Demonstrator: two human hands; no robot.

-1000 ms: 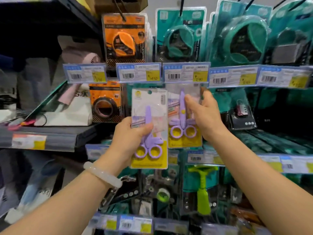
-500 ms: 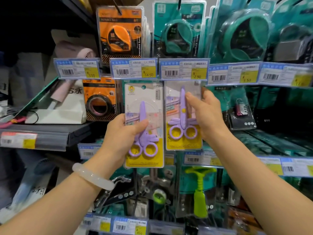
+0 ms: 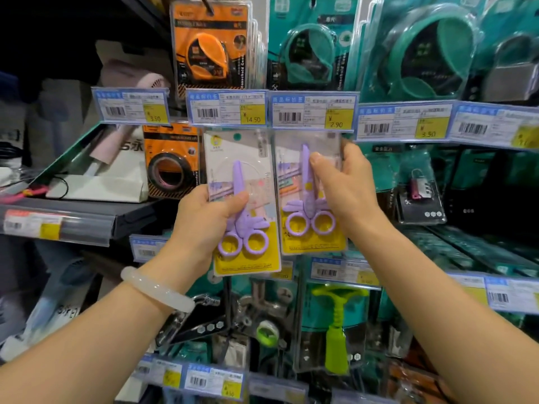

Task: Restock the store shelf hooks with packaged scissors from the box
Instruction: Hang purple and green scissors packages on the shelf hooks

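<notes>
**Two scissor packs at the hook row: risks and materials**

Position: both packs are held up in front of the middle shelf row, directly under the price tags. Left hand (image 3: 204, 225) grips the left scissors pack (image 3: 243, 199) with the thumb across its front, fingers behind. Right hand (image 3: 345, 188) pinches the right scissors pack (image 3: 309, 193) at its right edge; this pack's top sits just below the 2.90 price tag (image 3: 312, 112).

Risks:
- The hook itself is hidden behind the tag and pack, so I cannot tell whether the hang hole is threaded. Released unthreaded, the pack would drop to the lower rows.
- An edge pinch on smooth plastic may slip or let the pack twist.
- Pushing upward could knock the price tag holder.
- The left pack could end up under the 14.50 price tag (image 3: 227, 107), probably the wrong hook.

Materials: flat rectangular card backs, white above and yellow below, under glossy clear blister. Scissors are lilac plastic, with round finger loops and blunt blades.
</notes>
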